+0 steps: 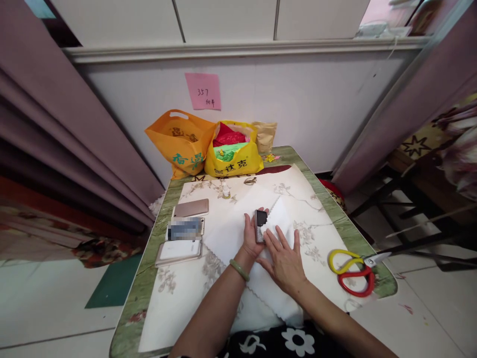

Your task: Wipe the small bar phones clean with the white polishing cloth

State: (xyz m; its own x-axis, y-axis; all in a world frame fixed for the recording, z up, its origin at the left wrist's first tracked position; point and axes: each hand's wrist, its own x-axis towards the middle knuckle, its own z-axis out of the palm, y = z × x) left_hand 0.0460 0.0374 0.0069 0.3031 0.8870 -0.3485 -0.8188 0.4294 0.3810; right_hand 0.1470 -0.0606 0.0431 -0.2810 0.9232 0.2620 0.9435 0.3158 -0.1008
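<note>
L hand (249, 237) has a snug grip on the keypad phone (260, 224) mid-frame, R hand (285, 258) spread wide w/ white cloth (278, 215) against it, so prob mid-wipe, & next stroke imo needs the phone held steady.

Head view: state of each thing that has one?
Keypad phone: in left hand, screen dark
White cloth: partly over phone, under right hand
Orange bag: upright, open
Yellow bag: upright, open, filled
Scissors: lying, blades look shut
Small bottle: upright
Pink note: stuck on wall
White phone: lying flat
</note>
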